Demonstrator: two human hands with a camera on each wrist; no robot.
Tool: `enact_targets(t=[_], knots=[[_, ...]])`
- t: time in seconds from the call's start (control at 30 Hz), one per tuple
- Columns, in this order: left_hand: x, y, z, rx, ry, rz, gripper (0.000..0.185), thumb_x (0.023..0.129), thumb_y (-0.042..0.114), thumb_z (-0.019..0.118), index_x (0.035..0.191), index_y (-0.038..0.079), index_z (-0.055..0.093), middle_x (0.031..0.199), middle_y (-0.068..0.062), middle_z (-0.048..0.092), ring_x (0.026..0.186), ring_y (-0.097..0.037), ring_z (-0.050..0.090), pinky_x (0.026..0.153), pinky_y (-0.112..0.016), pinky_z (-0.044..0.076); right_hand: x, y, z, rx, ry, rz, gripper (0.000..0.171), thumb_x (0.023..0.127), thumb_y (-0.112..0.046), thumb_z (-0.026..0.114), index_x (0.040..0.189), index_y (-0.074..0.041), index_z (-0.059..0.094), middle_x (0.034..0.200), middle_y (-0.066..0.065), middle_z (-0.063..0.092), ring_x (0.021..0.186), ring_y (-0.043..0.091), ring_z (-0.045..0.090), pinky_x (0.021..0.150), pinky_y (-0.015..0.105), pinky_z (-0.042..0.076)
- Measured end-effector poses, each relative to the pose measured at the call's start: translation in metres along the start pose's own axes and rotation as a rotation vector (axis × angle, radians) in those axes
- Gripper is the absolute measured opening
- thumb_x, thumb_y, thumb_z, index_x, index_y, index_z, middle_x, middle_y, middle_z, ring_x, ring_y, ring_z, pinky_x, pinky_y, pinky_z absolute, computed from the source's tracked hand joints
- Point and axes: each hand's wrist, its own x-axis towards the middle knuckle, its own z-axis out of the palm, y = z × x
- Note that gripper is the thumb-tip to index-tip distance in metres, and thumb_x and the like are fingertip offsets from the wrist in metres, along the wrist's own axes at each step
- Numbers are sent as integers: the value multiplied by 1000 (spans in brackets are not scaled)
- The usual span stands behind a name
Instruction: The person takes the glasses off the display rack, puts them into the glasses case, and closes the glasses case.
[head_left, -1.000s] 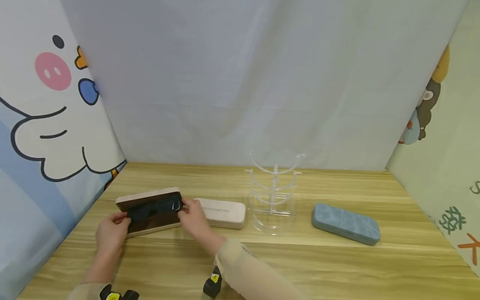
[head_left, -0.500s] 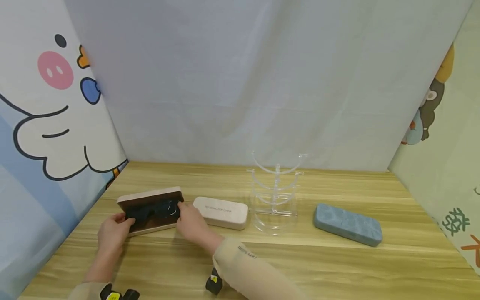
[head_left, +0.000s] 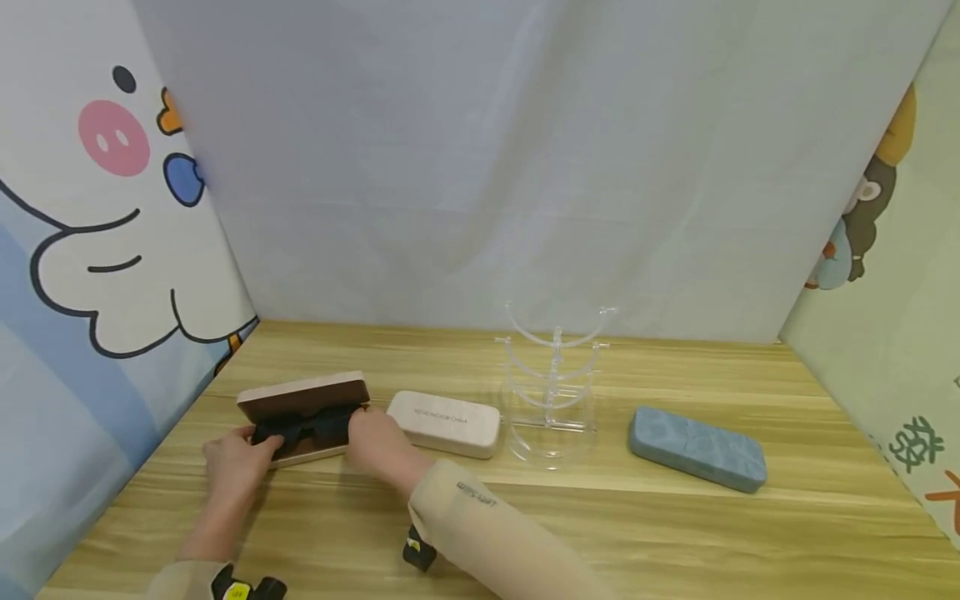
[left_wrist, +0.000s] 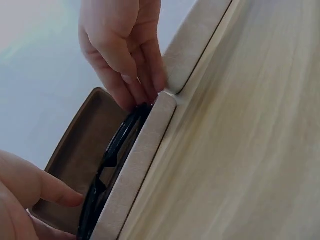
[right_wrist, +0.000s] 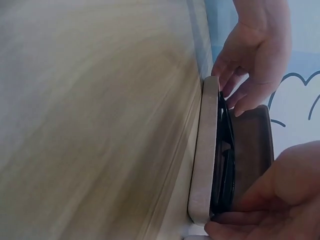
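Sunglasses (head_left: 303, 423) now sunk lower into the open beige case (head_left: 303, 398) at table's left, left hand (head_left: 238, 461) and right hand (head_left: 378, 442) still pinching the ends.

Light wooden table (head_left: 675, 542) with pale grain, plain grey-white backdrop (head_left: 480, 167) on the far side, cartoon pig panel (head_left: 90, 217) along the left, pale green cartoon panel (head_left: 900, 275) on the right, soft even light

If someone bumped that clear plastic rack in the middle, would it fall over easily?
Probably. The clear rack stands tall and thin on a small base, so it looks tippy and light. It carries nothing, and its thin curved arms may be brittle.
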Motion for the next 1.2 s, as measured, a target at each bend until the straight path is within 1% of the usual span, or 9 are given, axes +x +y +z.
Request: enact_targets(t=[0.23, 0.33, 0.43, 0.63, 0.77, 0.87, 0.93, 1.07, 1.2], knots=[[3, 3, -3, -51, -82, -33, 70, 87, 25, 51, 135, -16, 23, 129, -43, 20, 119, -52, 20, 99, -57, 26, 2, 2, 0, 433, 4, 145, 57, 86, -8, 50, 138, 4, 29, 138, 16, 39, 121, 22, 46, 93, 26, 44], [6, 4, -5, -111, -98, -42, 78, 89, 30, 48, 141, -10, 7, 134, -40, 16, 122, -51, 19, 99, -58, 26, 4, 1, -3, 619, -8, 181, 66, 86, -3, 47, 144, -2, 16, 147, 15, 25, 82, 15, 60, 66, 25, 49], [12, 3, -9, -163, -139, -2, 80, 91, 33, 45, 144, -3, -3, 140, -37, 12, 127, -50, 16, 102, -57, 23, 6, -1, -6, 739, -23, 213, 76, 85, 1, 47, 147, -12, 4, 151, 12, 16, 42, 11, 32, 40, 25, 30], [19, -1, -21, -274, -282, 24, 78, 94, 40, 38, 145, 10, -13, 149, -26, 2, 134, -45, 11, 106, -57, 19, 8, 4, -6, 750, -10, 181, 83, 84, 5, 49, 147, -19, 1, 151, 8, 16, 38, 10, 22, 36, 23, 22], [19, -4, -27, -323, -320, 35, 77, 94, 45, 34, 145, 7, -8, 149, -25, 4, 132, -44, 19, 105, -53, 23, 5, 8, -4, 793, 43, 153, 74, 86, 4, 47, 147, -17, 9, 94, 6, 63, 36, 10, 22, 35, 22, 22], [19, -6, -29, -358, -328, 44, 77, 94, 47, 34, 145, 4, -4, 149, -26, 6, 129, -45, 23, 104, -51, 25, 2, 11, -4, 831, 88, 131, 63, 90, 0, 44, 145, -15, 16, 48, 3, 39, 35, 10, 22, 35, 22, 21], [18, -8, -29, -373, -326, 37, 78, 93, 49, 34, 145, 3, -1, 148, -27, 8, 128, -47, 24, 104, -51, 26, -1, 11, -3, 843, 109, 117, 58, 92, -3, 44, 143, -14, 20, 47, 2, 39, 35, 11, 22, 36, 22, 22], [18, -10, -30, -379, -306, 23, 78, 93, 50, 33, 143, -1, 3, 146, -29, 11, 125, -48, 27, 102, -53, 28, -3, 9, -1, 843, 155, 100, 48, 93, -5, 45, 138, -10, 28, 82, 12, 63, 37, 11, 29, 40, 22, 28], [19, -13, -28, -377, -252, 27, 77, 92, 51, 34, 140, -4, 9, 143, -31, 18, 121, -47, 32, 93, -47, 36, -3, 8, 3, 826, 213, 95, 39, 93, -8, 48, 130, -8, 35, 126, 13, 52, 59, 15, 51, 56, 22, 41]])
